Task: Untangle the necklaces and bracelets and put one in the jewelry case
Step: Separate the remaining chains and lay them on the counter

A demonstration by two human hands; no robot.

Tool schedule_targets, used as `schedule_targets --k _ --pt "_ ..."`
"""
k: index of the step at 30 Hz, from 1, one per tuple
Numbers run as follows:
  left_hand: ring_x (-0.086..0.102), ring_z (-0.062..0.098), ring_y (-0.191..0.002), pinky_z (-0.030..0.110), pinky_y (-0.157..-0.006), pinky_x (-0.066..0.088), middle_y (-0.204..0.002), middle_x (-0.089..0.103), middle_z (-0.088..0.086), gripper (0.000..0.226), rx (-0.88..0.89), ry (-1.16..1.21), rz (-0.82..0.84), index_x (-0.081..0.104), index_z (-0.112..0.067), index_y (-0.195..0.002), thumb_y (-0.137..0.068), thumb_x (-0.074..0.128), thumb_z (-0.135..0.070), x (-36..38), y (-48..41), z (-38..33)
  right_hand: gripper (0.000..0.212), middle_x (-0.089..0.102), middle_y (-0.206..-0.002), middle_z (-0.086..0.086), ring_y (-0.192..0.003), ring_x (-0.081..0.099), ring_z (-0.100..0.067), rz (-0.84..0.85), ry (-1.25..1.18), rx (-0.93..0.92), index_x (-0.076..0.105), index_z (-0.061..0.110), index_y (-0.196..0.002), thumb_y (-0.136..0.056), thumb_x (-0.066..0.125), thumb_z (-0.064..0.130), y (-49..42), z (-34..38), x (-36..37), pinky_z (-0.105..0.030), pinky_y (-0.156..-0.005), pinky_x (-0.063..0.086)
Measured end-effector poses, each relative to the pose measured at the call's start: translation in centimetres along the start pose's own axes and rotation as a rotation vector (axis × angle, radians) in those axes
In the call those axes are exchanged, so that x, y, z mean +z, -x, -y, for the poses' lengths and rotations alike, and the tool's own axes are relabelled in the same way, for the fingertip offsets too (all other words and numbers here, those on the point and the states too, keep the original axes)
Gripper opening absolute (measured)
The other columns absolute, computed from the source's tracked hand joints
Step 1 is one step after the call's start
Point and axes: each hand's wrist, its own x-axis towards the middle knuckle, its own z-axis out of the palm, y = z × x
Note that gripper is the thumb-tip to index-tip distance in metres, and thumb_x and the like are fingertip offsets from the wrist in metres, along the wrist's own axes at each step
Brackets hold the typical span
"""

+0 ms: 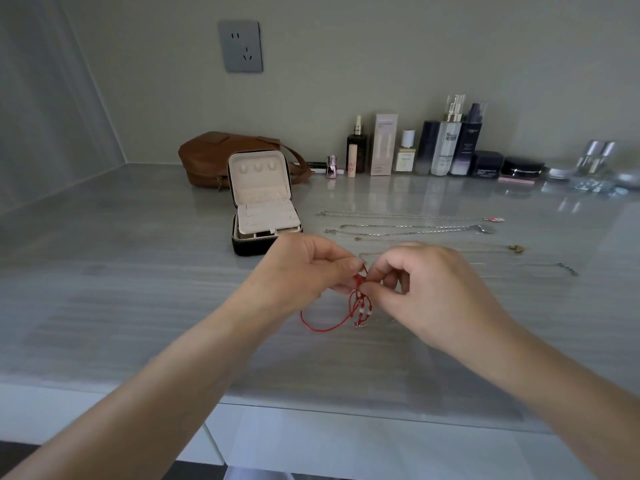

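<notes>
A tangle of red cord bracelets (353,311) with small white beads hangs just above the grey countertop (138,271). My left hand (304,271) and my right hand (422,289) both pinch its knotted top between thumb and fingers. A loose red loop droops down to the left, under my left hand. The jewelry case (261,202) stands open behind my left hand, lid upright, pale lining showing. Several thin chain necklaces (408,225) lie stretched out in rows on the counter behind my hands.
A brown leather bag (214,154) sits behind the case. A row of cosmetic bottles and jars (446,147) lines the back wall to the right. The counter's front edge (311,407) runs below my forearms.
</notes>
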Motion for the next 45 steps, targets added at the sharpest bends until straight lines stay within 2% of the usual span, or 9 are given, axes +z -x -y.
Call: schedule_targets --k 8,12,16,19,25,28,40,43,45 --pt "0.067 0.007 -0.067 0.020 -0.057 0.040 -0.071 0.072 -0.003 0.010 -0.099 0.176 0.048 0.065 -0.017 -0.092 -0.083 0.066 -0.013 0.1 0.0 0.7 0.014 0.054 -0.053 0.016 -0.051 0.046 -0.005 0.021 -0.278 0.089 0.060 0.024 -0.063 -0.072 0.061 0.036 -0.3 -1.3 0.5 -0.031 -0.056 0.043" --pt "0.066 0.006 -0.066 0.023 -0.061 0.042 -0.072 0.072 -0.003 0.022 -0.113 0.173 0.069 0.062 -0.017 -0.092 -0.078 0.069 -0.002 0.3 -0.2 1.0 0.019 0.055 -0.057 0.009 -0.050 0.045 -0.001 0.033 -0.332 0.100 0.060 0.027 -0.064 -0.082 0.066 0.024 -0.9 -1.8 0.4 -0.020 -0.053 0.038" --pt "0.067 0.008 -0.064 0.022 -0.061 0.044 -0.072 0.073 -0.001 0.018 -0.104 0.238 -0.022 0.062 -0.015 -0.092 -0.081 0.066 -0.002 -0.1 -0.5 0.8 0.018 0.055 -0.056 0.009 -0.051 0.045 -0.003 -0.005 -0.294 0.080 0.059 0.029 -0.063 -0.078 0.068 0.036 -1.0 -2.2 -0.3 -0.023 -0.054 0.037" --pt "0.068 0.008 -0.064 0.023 -0.063 0.047 -0.073 0.073 0.000 0.017 -0.101 0.277 -0.033 0.061 -0.014 -0.095 -0.084 0.063 -0.002 -0.6 -0.5 0.6 0.030 0.053 -0.074 0.015 -0.069 0.049 -0.003 0.237 -0.023 0.084 0.057 0.029 -0.075 -0.064 0.074 0.052 -0.3 -2.1 -0.3 -0.025 -0.066 0.040" --pt "0.068 0.009 -0.064 0.024 -0.064 0.052 -0.073 0.073 0.000 0.018 -0.113 0.292 -0.038 0.060 -0.014 -0.097 -0.084 0.063 -0.002 -0.7 -0.4 0.4 0.032 0.052 -0.083 0.014 -0.083 0.053 -0.009 0.251 0.020 0.054 0.056 0.032 -0.083 -0.067 0.072 0.055 0.1 -1.1 0.6 -0.027 -0.075 0.043" --pt "0.068 0.008 -0.060 0.022 -0.059 0.053 -0.068 0.071 -0.002 0.020 -0.107 0.294 -0.085 0.059 -0.013 -0.099 -0.083 0.064 -0.002 -1.0 -0.6 0.4 0.013 0.055 -0.084 0.011 -0.084 0.055 -0.012 0.276 0.103 0.009 0.058 0.031 -0.079 -0.079 0.068 0.040 -0.1 -1.2 0.9 -0.028 -0.075 0.044" --pt "0.067 0.004 -0.062 0.023 -0.061 0.054 -0.072 0.068 0.000 0.020 -0.116 0.071 -0.164 0.058 -0.017 -0.099 -0.085 0.063 -0.003 -2.8 -0.5 2.1 0.023 0.071 -0.075 0.015 -0.073 0.064 -0.003 0.259 -0.181 0.137 0.067 0.036 -0.067 -0.086 0.063 0.026 0.1 -3.9 -2.1 -0.020 -0.066 0.047" --pt "0.064 0.003 -0.058 0.020 -0.054 0.051 -0.070 0.065 -0.001 0.019 -0.110 -0.027 -0.138 0.057 -0.019 -0.091 -0.084 0.063 -0.003 -2.8 -0.5 2.6 0.023 0.072 -0.078 -0.007 -0.080 0.066 -0.029 0.207 -0.211 0.179 0.070 0.034 -0.068 -0.087 0.062 0.025 0.0 -4.7 -2.4 -0.040 -0.073 0.052" --pt "0.062 0.008 -0.062 0.021 -0.053 0.049 -0.075 0.063 -0.003 0.019 -0.075 -0.158 -0.137 0.058 -0.022 -0.086 -0.083 0.066 -0.005 -2.6 -0.7 3.1 0.023 0.071 -0.072 -0.004 -0.072 0.066 -0.028 0.204 -0.169 0.194 0.069 0.033 -0.066 -0.087 0.062 0.026 -0.2 -4.9 -2.4 -0.035 -0.068 0.052"
